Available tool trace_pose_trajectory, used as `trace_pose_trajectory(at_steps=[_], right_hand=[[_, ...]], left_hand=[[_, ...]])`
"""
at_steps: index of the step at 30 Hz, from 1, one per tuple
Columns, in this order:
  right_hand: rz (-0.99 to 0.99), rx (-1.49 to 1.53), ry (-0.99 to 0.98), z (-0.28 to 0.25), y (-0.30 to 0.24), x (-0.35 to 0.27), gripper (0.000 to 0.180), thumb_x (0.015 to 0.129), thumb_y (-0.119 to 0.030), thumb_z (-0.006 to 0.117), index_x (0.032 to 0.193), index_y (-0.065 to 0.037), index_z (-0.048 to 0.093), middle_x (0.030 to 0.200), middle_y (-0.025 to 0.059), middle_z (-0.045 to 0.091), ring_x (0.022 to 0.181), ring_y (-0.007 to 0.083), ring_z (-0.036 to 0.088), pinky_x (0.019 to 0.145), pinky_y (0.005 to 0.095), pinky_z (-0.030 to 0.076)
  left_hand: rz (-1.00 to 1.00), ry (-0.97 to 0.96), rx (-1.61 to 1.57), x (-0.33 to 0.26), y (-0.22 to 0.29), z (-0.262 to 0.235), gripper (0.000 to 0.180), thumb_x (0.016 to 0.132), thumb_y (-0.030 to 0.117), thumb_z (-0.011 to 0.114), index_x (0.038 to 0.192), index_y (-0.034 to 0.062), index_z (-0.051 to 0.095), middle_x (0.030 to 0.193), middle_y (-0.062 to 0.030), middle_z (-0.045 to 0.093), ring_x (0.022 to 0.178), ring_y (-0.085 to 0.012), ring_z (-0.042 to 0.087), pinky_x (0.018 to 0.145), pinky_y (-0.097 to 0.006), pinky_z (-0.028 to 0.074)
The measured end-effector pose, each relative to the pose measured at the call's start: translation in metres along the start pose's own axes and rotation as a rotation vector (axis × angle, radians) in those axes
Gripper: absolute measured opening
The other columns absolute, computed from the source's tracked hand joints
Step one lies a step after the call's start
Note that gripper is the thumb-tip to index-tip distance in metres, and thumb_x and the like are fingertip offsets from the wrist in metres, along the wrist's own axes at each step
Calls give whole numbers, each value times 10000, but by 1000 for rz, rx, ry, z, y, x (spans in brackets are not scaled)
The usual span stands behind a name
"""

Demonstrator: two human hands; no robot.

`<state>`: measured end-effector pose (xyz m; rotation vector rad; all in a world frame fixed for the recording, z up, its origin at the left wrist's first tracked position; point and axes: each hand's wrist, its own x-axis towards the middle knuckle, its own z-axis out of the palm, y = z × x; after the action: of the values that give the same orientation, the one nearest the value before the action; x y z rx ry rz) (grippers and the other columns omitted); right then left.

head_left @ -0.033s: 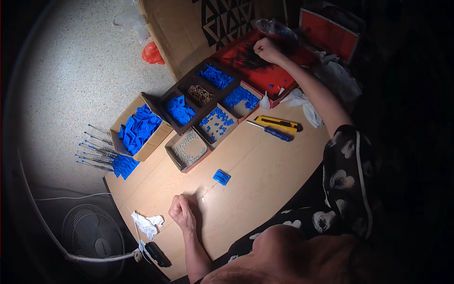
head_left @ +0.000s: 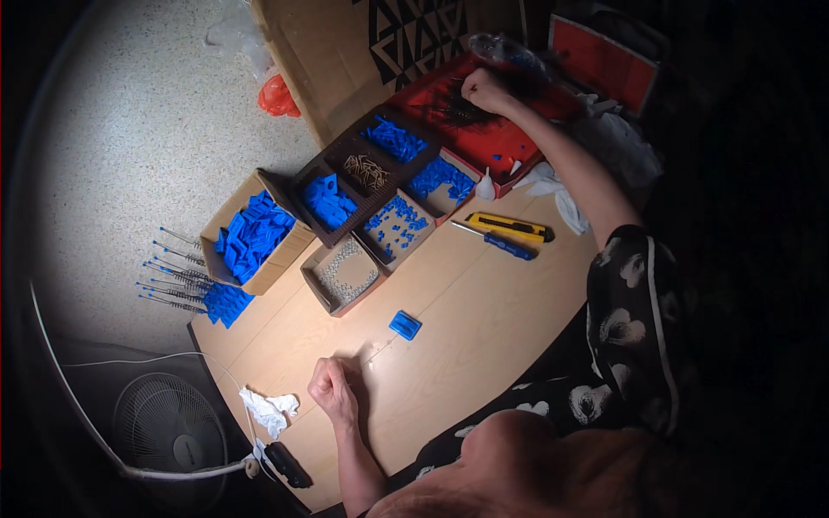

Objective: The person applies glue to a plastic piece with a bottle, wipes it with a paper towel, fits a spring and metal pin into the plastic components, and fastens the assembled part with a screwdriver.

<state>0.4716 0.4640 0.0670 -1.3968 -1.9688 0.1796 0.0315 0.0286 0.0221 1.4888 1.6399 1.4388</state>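
Observation:
My left hand [head_left: 333, 388] rests on the tabletop as a closed fist; whatever may be inside is hidden. Just beyond it lies a small blue rectangular plastic piece [head_left: 405, 325], touching nothing. My right arm reaches to the far right, where my right hand [head_left: 485, 91] is closed over a red tray [head_left: 505, 138]. Thin dark wiry pieces [head_left: 453, 108] lie in a tangle beside and below that hand. I cannot make out whether its fingers hold one.
A dark divided tray [head_left: 335, 168] and small boxes hold blue parts, brass-coloured pins [head_left: 367, 172] and small silvery bits [head_left: 347, 274]. A carton [head_left: 285, 246] of blue plates stands left. A yellow cutter [head_left: 509, 226], a screwdriver [head_left: 505, 245], crumpled tissue [head_left: 269, 409] and a fan [head_left: 173, 427] are around.

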Motion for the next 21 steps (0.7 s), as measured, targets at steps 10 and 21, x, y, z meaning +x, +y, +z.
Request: trace_pose_trajectory(at_steps=[10,21], right_hand=[[302,-449,-458,20,-64,20,482,699,-253,829,1092,-24,670,1160,176,670,1103,318,637,935,414,517],[230,-515,-486,35,-44,19,451,713,-243,817,1128,-121,688,1189,104,670,1172,274,603,974,397,493]], left_hand=[[-91,8,40,1,5,5,330,992,77,554,681,-27,586,702,-63,569,552,-92,519,468,-223,402],[-62,8,114,3,3,5,298,978,56,571,693,-33,575,709,-63,572,553,-95,521,465,-235,405]])
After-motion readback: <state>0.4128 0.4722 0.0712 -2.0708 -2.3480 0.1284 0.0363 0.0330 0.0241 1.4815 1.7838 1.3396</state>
